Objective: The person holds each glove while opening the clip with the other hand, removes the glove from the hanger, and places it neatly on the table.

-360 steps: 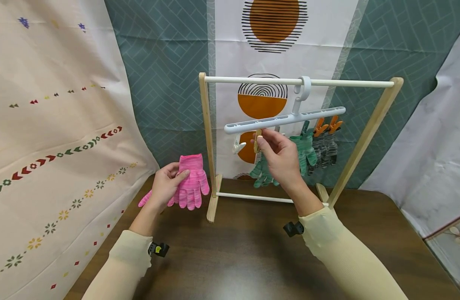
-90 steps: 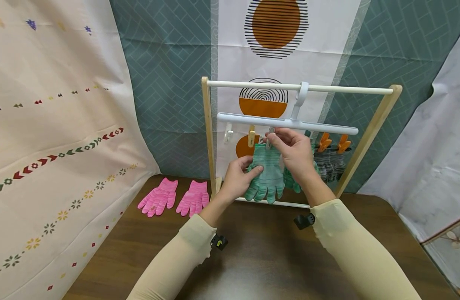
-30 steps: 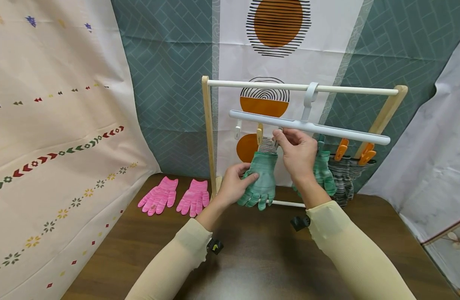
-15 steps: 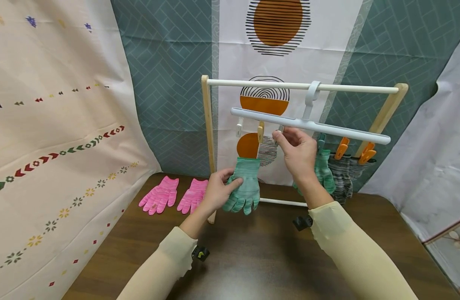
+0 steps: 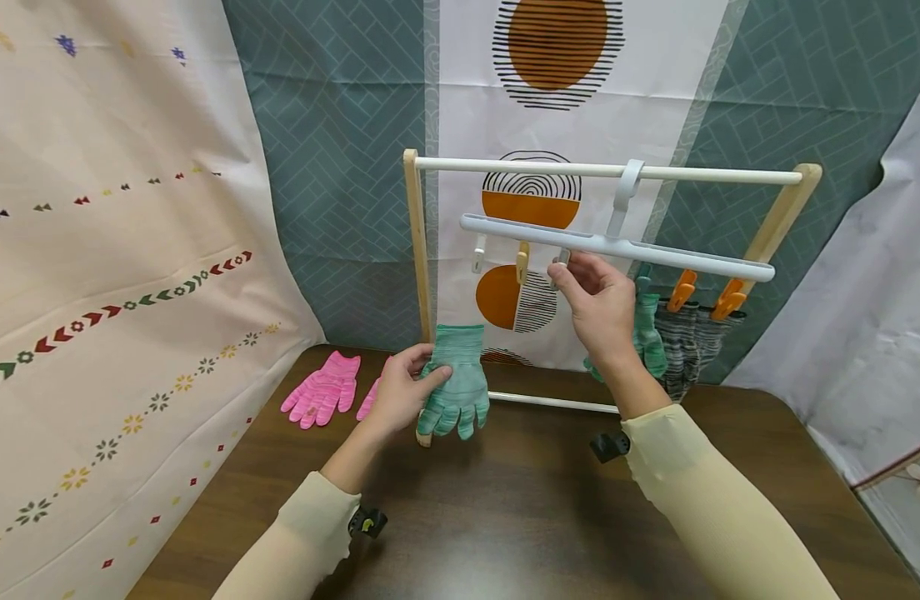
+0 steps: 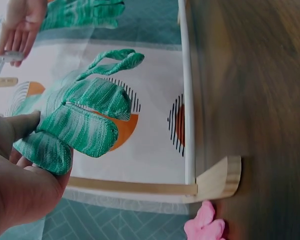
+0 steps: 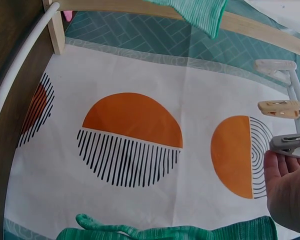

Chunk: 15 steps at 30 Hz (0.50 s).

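Green knit forms the glove in the head view, held in the air, cuff upward, below and to the left of the grey clip; the left hand pinches its side, thumb over the front. It looks light, soft and limp, unlikely to slip or break, so the cuff edge seems the surest place to take hold. The right hand has thumb and fingertips clamped on the grey clip under the pale hanger. Farther left along it hang a yellow clip and a white clip, which could get in the way. Behind the glove stands the rack's left upright; pink gloves lie on the table, one partly hidden by the left hand, while dark grey gloves hang from orange clips. In the left wrist view, the thumb presses the glove and its knitted fingers splay loosely. In the right wrist view, the cuff shows at the top, well apart from the grey clip, and another green glove crosses the bottom edge
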Motion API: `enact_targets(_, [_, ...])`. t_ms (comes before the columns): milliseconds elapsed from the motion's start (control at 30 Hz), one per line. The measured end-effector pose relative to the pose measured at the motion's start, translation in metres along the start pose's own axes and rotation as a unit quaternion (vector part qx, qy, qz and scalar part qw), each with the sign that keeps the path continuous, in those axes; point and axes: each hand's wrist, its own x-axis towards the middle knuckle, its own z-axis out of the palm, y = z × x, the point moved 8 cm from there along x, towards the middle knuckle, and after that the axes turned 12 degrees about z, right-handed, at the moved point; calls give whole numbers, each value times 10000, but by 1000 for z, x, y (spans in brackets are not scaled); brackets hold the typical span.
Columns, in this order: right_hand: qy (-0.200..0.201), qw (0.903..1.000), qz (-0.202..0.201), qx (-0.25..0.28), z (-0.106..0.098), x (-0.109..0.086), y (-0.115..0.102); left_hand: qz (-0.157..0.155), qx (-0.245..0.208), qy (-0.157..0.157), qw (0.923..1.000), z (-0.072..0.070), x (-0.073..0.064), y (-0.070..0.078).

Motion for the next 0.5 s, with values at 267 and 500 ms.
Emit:
enact_targets(267, [-28, 10000, -70, 21, 2, 0, 0, -243, -97, 72, 9996, -20, -11, -6])
enact_targets(500, [-31, 9999, -117, 68, 1, 1, -1, -502, -280, 87, 9983, -40, -21, -15])
